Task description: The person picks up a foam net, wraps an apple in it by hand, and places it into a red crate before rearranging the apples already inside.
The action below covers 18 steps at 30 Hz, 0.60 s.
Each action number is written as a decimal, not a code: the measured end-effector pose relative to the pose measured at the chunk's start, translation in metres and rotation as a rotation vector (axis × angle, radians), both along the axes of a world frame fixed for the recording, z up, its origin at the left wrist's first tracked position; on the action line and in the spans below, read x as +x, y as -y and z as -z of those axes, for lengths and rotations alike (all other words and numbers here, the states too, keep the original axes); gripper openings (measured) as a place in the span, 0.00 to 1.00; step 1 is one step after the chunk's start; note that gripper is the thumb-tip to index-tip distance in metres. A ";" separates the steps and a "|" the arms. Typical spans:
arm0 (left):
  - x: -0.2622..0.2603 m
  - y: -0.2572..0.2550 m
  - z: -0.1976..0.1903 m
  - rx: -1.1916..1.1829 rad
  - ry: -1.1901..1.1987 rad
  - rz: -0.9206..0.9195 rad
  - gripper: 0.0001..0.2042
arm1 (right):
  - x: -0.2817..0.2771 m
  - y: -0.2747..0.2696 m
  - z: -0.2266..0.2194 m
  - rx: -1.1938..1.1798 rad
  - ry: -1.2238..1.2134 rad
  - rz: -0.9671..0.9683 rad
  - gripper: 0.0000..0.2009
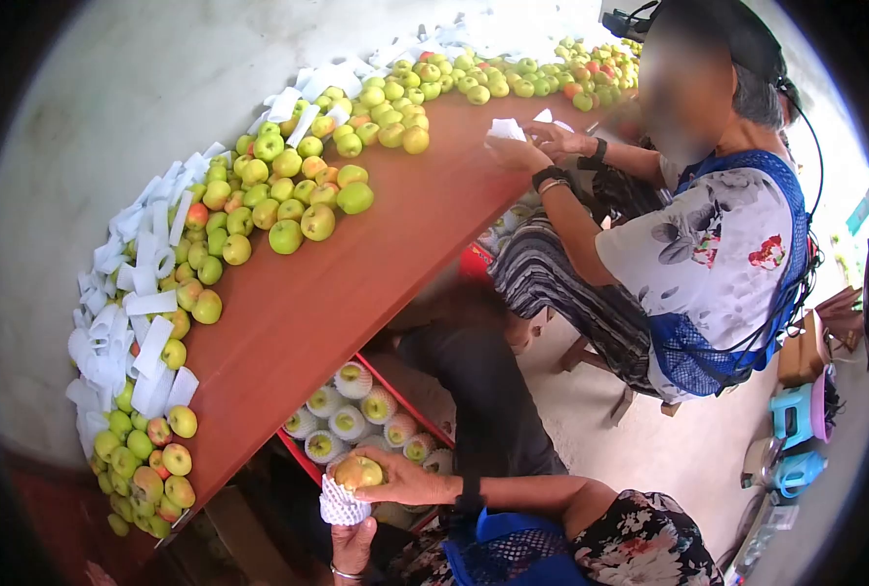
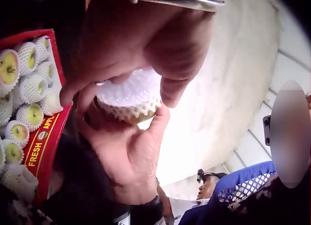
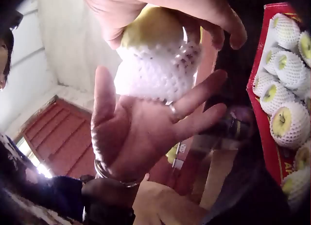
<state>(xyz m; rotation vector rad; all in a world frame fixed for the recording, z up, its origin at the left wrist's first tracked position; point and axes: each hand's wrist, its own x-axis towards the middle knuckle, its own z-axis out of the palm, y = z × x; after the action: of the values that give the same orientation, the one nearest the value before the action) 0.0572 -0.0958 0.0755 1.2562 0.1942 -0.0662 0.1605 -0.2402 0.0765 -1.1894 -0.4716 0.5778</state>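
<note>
My right hand (image 1: 405,479) grips a yellow-green apple (image 1: 358,473), its lower part inside a white foam net (image 1: 343,504). Below the net is my left hand (image 1: 353,549). In the right wrist view, the left hand (image 3: 141,130) has its thumb and two fingers straight and spread, with the net (image 3: 155,79) against its upper palm; its other fingers are hidden. The right hand (image 3: 165,6) curls round the apple (image 3: 153,28) from above. The left wrist view shows the net (image 2: 131,94) between the left hand (image 2: 150,45) above and the right hand (image 2: 126,152) below.
A red box (image 2: 56,137) of netted apples stands beside the hands. Loose apples (image 1: 285,236) and white foam nets (image 1: 151,347) line the wall side of the brown table (image 1: 298,332). Another person (image 1: 727,225) sits across, holding something white.
</note>
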 end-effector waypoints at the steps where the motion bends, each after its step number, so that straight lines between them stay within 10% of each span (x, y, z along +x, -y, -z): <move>1: -0.001 0.000 -0.002 -0.056 -0.007 0.023 0.30 | 0.001 0.001 0.001 -0.026 -0.005 -0.012 0.21; 3: -0.008 -0.003 -0.003 -0.025 -0.085 0.132 0.31 | 0.004 0.002 0.004 0.056 -0.283 -0.144 0.20; 10: -0.009 -0.012 -0.003 -0.079 -0.236 0.124 0.30 | 0.001 -0.002 0.016 0.142 -0.155 -0.206 0.20; 18: 0.007 -0.003 -0.020 -0.634 -0.270 0.209 0.33 | 0.006 0.002 0.024 0.192 -0.556 -0.214 0.29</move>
<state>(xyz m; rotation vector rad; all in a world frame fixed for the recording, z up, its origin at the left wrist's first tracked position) 0.0641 -0.0931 0.0957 0.6263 0.2497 -0.4453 0.1666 -0.2419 0.0525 -0.7547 -0.1715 0.9885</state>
